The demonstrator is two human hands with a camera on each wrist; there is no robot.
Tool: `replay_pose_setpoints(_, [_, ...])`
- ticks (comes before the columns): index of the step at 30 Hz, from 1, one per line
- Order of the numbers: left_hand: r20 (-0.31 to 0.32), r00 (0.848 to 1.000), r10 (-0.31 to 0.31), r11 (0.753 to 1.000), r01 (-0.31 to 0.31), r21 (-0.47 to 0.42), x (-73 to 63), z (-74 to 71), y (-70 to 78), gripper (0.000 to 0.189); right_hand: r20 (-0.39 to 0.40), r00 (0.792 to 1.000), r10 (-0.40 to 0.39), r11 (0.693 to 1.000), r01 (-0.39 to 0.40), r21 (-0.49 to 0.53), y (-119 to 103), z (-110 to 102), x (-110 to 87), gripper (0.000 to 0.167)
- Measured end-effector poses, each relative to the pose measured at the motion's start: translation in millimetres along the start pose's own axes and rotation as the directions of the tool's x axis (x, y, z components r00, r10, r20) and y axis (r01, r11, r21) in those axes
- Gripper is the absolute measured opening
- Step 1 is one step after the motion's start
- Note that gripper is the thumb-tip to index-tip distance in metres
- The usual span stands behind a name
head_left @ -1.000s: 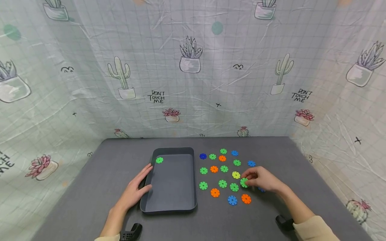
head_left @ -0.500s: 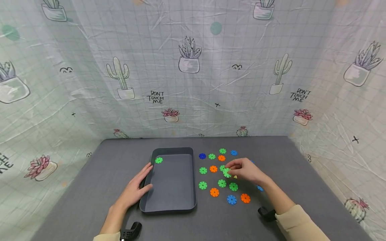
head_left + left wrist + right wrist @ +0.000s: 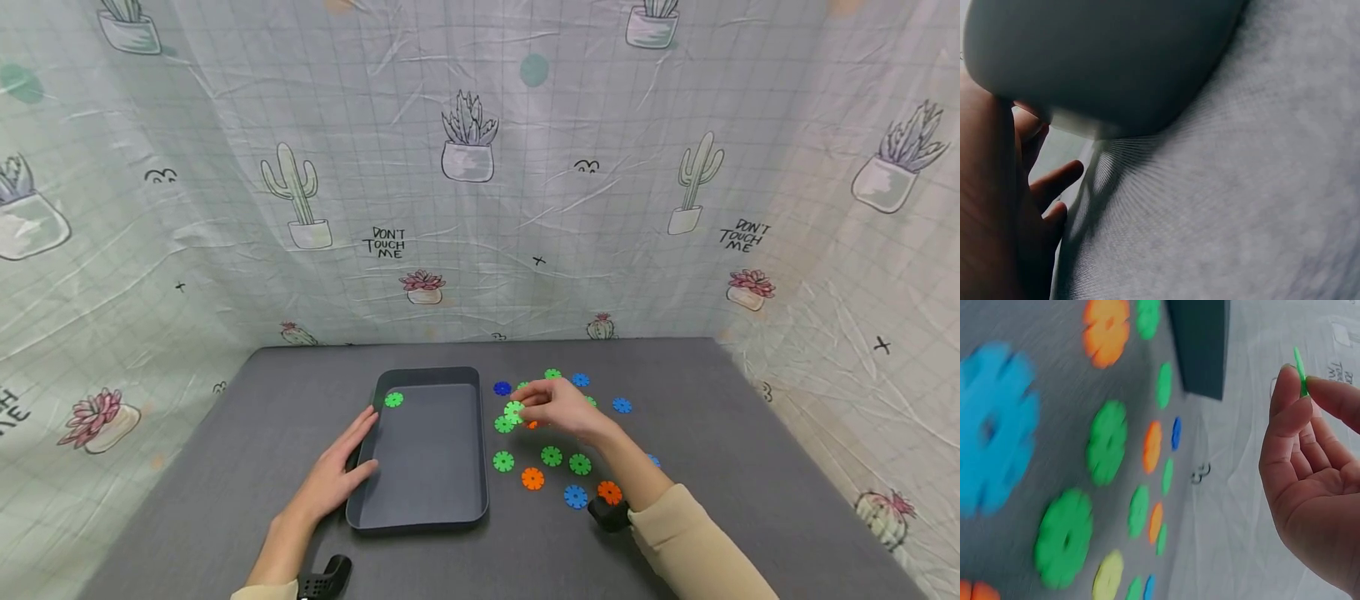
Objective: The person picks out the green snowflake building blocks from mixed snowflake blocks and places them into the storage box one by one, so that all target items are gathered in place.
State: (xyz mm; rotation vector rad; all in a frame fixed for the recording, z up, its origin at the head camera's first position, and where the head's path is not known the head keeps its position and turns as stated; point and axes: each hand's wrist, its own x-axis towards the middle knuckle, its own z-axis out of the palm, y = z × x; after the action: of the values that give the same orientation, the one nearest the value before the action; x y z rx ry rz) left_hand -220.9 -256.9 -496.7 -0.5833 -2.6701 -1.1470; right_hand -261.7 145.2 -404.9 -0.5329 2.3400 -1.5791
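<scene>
A pale cloth [image 3: 390, 125], printed with potted cacti, is hung behind a grey bench [image 3: 225, 467]. A dark rectangular tray [image 3: 427, 475] is set on the bench. Its left rim is touched by the left hand [image 3: 339, 467], the fingers extended and the thumb held apart. A green disc [image 3: 513, 411] is pinched in the fingertips of the right hand [image 3: 558, 407], above the bench near the tray's right wall. Loose discs [image 3: 532, 478] are scattered right of the tray; one green piece [image 3: 393, 400] is placed in its far left corner.

Cream sleeves [image 3: 697, 542], black wrist cameras [image 3: 326, 578]
</scene>
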Motion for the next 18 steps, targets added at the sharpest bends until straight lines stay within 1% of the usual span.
replay_pose_setpoints(4, [0.002,1.000,-0.002,1.000,0.002,-0.002,0.5,-0.1,1.3,0.071,-0.002,1.000,0.012,0.999,-0.012,0.040,-7.7,11.9,11.5,0.030])
replay_pose_setpoints(12, [-0.001,1.000,-0.001,1.000,0.001,-0.005,0.4,-0.3,1.1,0.071,-0.001,1.000,0.023,0.996,-0.023,0.087,-18.7,34.9,33.4,0.032])
replay_pose_setpoints(18, [-0.005,1.000,0.002,1.000,-0.002,-0.005,1.0,-0.1,1.3,0.072,-0.007,0.999,0.052,0.988,-0.051,0.147,-25.2,49.8,49.3,0.031])
